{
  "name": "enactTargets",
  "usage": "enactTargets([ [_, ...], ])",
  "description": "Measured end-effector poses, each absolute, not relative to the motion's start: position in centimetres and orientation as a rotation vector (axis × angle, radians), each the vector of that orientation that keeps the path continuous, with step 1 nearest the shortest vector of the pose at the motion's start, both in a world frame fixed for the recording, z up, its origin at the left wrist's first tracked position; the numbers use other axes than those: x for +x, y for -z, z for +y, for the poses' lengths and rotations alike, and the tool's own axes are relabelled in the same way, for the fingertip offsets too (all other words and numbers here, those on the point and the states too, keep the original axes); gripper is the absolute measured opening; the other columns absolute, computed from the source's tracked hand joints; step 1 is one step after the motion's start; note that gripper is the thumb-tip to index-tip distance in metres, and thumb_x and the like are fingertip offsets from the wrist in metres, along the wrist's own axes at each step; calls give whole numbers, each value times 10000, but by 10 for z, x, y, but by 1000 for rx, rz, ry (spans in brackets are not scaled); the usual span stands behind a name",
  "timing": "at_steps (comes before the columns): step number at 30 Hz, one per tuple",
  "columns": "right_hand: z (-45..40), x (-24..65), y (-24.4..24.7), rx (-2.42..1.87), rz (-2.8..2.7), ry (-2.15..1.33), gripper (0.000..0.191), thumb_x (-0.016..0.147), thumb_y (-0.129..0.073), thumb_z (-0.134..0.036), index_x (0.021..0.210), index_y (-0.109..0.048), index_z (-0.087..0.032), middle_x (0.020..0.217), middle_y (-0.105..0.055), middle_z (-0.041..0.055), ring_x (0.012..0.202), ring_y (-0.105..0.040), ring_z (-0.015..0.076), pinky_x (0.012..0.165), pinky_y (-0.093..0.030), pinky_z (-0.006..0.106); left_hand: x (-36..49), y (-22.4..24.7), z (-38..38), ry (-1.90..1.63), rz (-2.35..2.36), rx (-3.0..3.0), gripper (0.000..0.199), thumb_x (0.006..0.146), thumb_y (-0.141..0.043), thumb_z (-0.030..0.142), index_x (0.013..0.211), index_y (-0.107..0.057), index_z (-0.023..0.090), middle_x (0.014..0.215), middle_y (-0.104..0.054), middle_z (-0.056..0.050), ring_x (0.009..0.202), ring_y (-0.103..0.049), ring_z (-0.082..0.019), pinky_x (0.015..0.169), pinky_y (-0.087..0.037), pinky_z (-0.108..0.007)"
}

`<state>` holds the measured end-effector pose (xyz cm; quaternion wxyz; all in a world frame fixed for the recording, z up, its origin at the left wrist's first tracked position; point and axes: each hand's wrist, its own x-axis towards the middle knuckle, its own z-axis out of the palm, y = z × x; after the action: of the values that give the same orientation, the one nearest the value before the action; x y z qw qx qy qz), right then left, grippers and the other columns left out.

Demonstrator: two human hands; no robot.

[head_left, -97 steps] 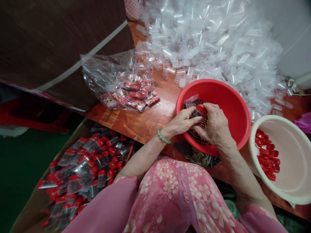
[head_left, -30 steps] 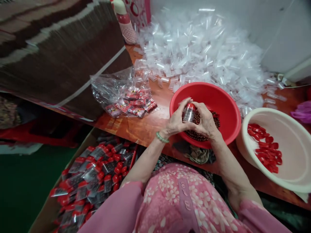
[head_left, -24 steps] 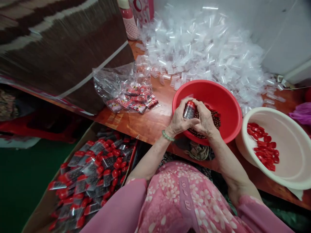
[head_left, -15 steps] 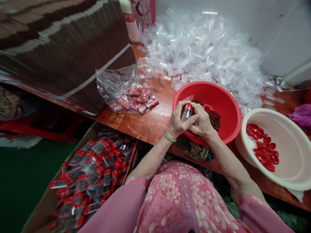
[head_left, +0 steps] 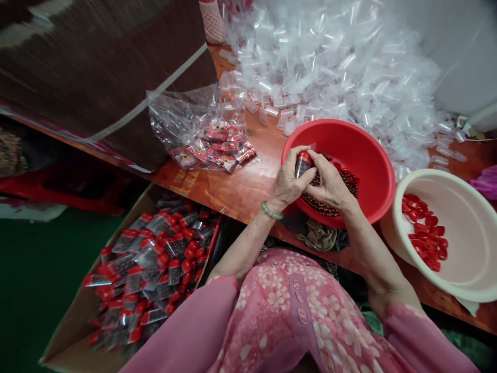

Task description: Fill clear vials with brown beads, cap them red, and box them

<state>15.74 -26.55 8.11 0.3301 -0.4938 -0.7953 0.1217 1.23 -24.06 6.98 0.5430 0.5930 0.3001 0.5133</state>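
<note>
The left hand (head_left: 288, 180) and right hand (head_left: 333, 182) grip a red-capped container (head_left: 303, 166) between them, over the red bowl (head_left: 375, 178) of brown beads (head_left: 323, 208). Beside it, a white bowl (head_left: 473, 248) holds red caps (head_left: 429, 243); clear tubes (head_left: 334, 67) lie heaped behind.

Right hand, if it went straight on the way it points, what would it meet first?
The right hand would probably meet the red-capped container first, then the left hand; exact depth is unclear.

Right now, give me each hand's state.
Left hand: closed, holding a small clear container.
Right hand: curved at the container's red cap; whether it grips cannot be told.
</note>
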Motion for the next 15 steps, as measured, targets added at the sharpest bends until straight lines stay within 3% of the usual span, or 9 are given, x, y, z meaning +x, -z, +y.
enactTargets([
  [6,-290,152,-109,-1256,-2228,-691,794,912,-651,-512,1573,-403,-149,1463,-627,176,1285,-646,328,1076,-535,500,-37,-65,-261,-1152,684,1227,487,775,-710,246,1250,-607,225,1289,-675,-75,1173,-643,-233,1044,-518,-383],
  [10,-286,186,-115,-1433,-2152,-616,497,982,-589,-406,1435,-592,-200,1242,-757,116,1013,-744,267,909,-592,430,-120,-67,-291,-1101,1011,1244,340,842,-759,285,1177,-699,286,1258,-728,-24,1163,-682,-224,1075,-553,-413],
  [13,-265,220,-100,-1821,-2183,-357,334,988,-551,-286,1254,-711,-160,1138,-775,145,991,-729,287,891,-559,428,-192,-60,-317,-1072,1429,1318,311,836,-767,340,1144,-732,363,1200,-762,77,1129,-708,-259,1122,-537,-524],
  [15,-248,236,-86,-2083,-2297,-289,335,994,-527,-239,1251,-715,-135,1134,-760,176,981,-716,285,879,-534,406,-236,-48,-333,-1029,1794,1435,248,791,-776,412,1037,-746,416,1052,-777,140,1072,-717,-313,1112,-517,-630],
])
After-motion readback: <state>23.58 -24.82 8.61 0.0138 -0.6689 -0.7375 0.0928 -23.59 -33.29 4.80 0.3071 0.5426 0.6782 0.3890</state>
